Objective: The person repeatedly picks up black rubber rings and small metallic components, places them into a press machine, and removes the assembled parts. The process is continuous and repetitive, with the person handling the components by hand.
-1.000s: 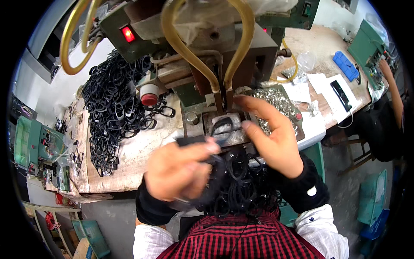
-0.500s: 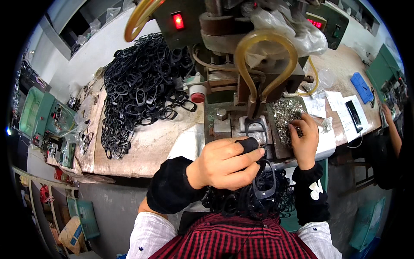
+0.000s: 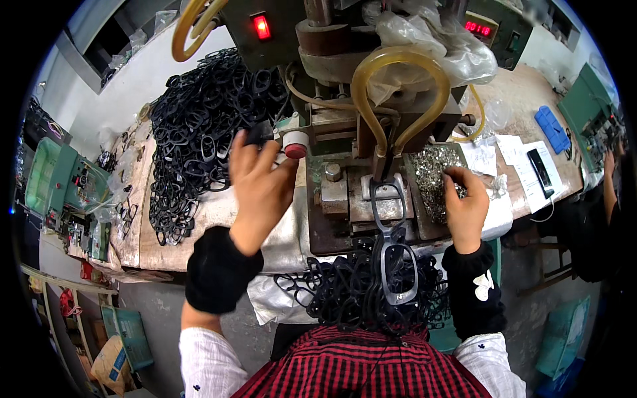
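My left hand (image 3: 260, 189) is raised beside the red push button (image 3: 295, 150) on the press (image 3: 328, 50). Its fingers are apart and slightly blurred, with a black covering on one fingertip. Below the press head, a dark eyeglass frame (image 3: 399, 273) has one rim at the metal fixture (image 3: 361, 207), while the other hangs over the front edge. At the tray of small shiny metal pieces (image 3: 430, 176), my right hand (image 3: 468, 205) has thumb and forefinger pinched together. Whatever lies between those fingertips is too small to make out.
A large heap of dark eyeglass frames (image 3: 212, 119) covers the table left of the press. More frames (image 3: 338, 292) lie in front of me. Papers with a phone (image 3: 541, 172) and a blue case (image 3: 552, 129) lie at right. Another person's arm (image 3: 609, 189) shows at far right.
My left hand has left the eyeglass frame at the fixture and moved left and up to the red button. The right hand remains over the metal pieces, its thumb and forefinger now closer together.
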`<control>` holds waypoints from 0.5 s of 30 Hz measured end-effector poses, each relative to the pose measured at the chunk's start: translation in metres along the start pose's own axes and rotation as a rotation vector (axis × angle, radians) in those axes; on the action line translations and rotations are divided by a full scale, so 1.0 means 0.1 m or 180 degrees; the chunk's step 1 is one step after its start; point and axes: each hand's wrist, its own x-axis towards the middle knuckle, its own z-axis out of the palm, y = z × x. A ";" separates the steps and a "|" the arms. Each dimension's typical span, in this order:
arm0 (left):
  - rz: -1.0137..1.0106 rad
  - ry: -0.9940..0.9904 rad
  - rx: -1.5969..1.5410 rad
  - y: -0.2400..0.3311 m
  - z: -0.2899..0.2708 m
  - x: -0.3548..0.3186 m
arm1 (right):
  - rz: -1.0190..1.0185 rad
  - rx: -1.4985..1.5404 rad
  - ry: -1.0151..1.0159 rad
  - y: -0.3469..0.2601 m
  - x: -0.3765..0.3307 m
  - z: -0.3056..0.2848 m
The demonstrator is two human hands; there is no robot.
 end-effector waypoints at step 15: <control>-0.1698 0.0259 -0.0970 -0.39 0.45 -0.76 | 0.0290 0.1005 -0.0429 -0.30 -0.17 -0.39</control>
